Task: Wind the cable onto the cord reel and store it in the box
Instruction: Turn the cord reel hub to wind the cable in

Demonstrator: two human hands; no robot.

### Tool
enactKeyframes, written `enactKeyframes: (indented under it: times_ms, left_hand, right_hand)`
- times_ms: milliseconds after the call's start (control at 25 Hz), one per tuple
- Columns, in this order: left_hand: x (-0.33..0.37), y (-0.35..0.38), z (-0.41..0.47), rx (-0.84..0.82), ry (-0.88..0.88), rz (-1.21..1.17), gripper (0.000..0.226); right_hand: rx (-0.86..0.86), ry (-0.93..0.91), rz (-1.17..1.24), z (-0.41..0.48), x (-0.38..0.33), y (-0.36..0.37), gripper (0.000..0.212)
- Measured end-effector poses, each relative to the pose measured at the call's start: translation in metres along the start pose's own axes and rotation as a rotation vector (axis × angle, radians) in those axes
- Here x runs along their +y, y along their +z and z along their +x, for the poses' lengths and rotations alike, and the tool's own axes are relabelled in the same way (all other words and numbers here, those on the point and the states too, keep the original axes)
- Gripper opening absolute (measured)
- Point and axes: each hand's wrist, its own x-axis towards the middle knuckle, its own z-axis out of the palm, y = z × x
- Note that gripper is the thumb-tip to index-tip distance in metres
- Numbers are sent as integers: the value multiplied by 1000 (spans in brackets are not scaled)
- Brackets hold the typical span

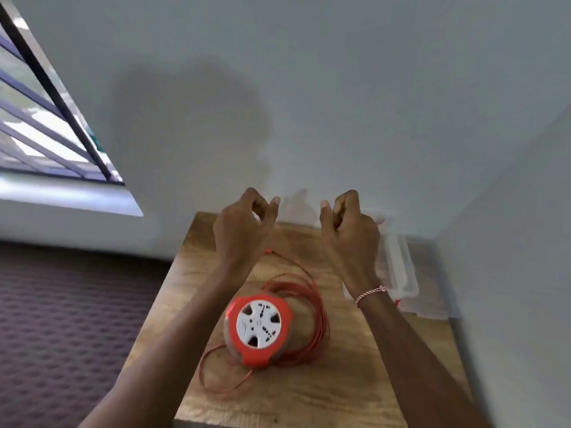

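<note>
An orange cord reel [259,329] with a white socket face lies on the wooden table [340,381]. Thin orange cable [312,301] lies around it in loose loops, with one loop trailing toward the front left. Both hands are raised above the far end of the table, well above the reel. My left hand [241,227] has its fingers curled and holds nothing. My right hand [349,227] is curled the same way and also holds nothing. A clear plastic box [398,273] stands at the table's right side, partly behind my right wrist.
A grey wall rises just behind the table and another closes in on the right. A barred window [46,118] is at upper left. Patterned dark floor [61,319] lies left of the table.
</note>
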Motion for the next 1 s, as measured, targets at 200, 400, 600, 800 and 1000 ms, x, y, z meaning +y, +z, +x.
enactKeyframes:
  times_ms: [200,400,600,800,1000]
  left_hand:
    - [-110,26,-67,-302,-83,88,47]
    - [-202,43,-104,-457,-80,34,32]
    - [-237,44,-128,-409,48,7,44]
    - [-243,45,-142,-393,129,35,56]
    - [-215,42,-151,-327,-44,-372,43]
  right_hand:
    - [-422,15,112,-91,64,58,32]
    - [-622,-317,30,-154,126,97,26]
    - [-521,-400,39,-180,142,111,34]
    - [-454,-212,171,-194,138,113,30]
    - [-299,-121,276,-191,122,95,41]
